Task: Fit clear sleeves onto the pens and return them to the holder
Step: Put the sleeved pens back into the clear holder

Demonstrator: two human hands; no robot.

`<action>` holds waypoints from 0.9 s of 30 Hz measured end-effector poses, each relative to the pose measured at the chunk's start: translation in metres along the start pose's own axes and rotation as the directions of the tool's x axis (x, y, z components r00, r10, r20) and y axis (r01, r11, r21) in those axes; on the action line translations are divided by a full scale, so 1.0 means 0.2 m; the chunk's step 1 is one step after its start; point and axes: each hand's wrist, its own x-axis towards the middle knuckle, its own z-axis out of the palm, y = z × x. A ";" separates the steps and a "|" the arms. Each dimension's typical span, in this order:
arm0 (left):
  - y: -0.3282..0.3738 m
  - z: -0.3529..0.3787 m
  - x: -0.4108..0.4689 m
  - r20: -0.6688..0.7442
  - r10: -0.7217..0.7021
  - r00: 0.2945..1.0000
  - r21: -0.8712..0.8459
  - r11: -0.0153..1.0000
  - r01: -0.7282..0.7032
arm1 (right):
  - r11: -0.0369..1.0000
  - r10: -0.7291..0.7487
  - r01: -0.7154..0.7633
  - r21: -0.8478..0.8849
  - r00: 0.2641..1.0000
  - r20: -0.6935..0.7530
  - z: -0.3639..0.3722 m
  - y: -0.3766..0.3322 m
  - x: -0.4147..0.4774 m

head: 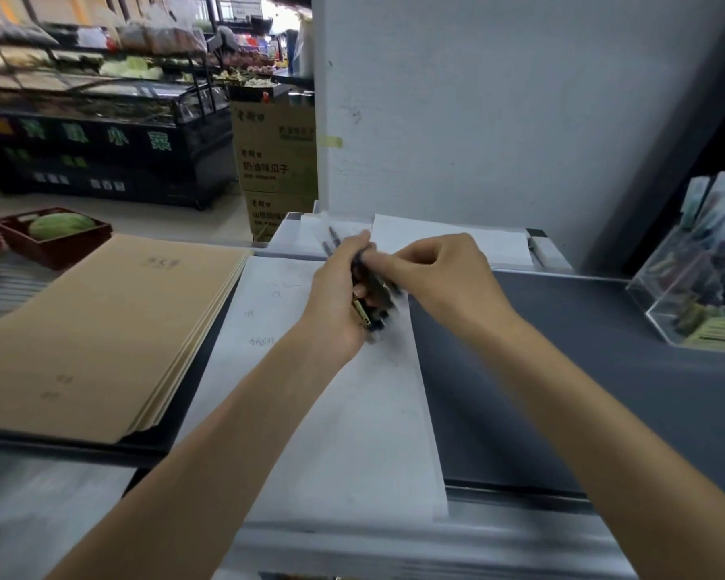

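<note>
My left hand [338,295] grips a bundle of dark pens [373,297] above a white sheet of paper [331,412]. The pens' tips stick out past my fingers toward the wall, and one pen has a gold end. My right hand [432,274] pinches one of the pens in the bundle from the right; motion blur hides the exact pen. A clear acrylic holder [687,282] with pens and packets in it stands at the right edge of the dark counter. No clear sleeve can be made out.
A stack of brown kraft notebooks [101,328] lies on the left. More white papers [448,240] rest at the back against the grey wall [499,98]. A dark grey counter surface [582,370] stretches right. Cardboard boxes [275,161] and a shop display stand behind.
</note>
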 end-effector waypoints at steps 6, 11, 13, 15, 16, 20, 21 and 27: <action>0.03 -0.01 0.02 0.013 -0.017 1.000 -0.282 0.959 0.020 | 0.996 0.085 -0.082 0.037 0.992 -0.093 -0.16 0.15 0.06; 0.03 0.00 0.01 0.017 -0.012 1.000 -0.227 0.974 0.016 | 0.993 0.118 -0.115 0.027 0.981 -0.157 -0.25 0.34 0.03; 0.02 0.02 0.00 0.099 0.050 0.994 -0.214 0.976 -0.028 | 0.993 0.118 -0.116 0.019 0.977 -0.180 -0.25 0.40 -0.01; -0.01 0.05 -0.01 0.233 0.163 0.959 0.026 0.984 -0.174 | 0.993 0.116 -0.113 0.030 0.972 -0.203 -0.25 0.44 -0.06; -0.04 0.06 -0.02 0.313 0.199 0.929 0.165 0.952 -0.259 | 0.994 0.112 -0.106 0.039 0.971 -0.211 -0.26 0.46 -0.09; -0.12 0.08 -0.06 0.481 0.151 0.864 0.426 0.821 -0.381 | 0.995 0.096 -0.085 0.051 0.963 -0.251 -0.32 0.51 -0.22; -0.13 0.08 -0.08 0.487 0.149 0.861 0.440 0.810 -0.389 | 0.995 0.093 -0.085 0.043 0.960 -0.263 -0.33 0.53 -0.25; -0.16 0.06 -0.09 0.457 0.106 0.883 0.606 0.690 -0.397 | 0.997 0.012 -0.031 -0.072 0.968 -0.250 -0.47 0.59 -0.44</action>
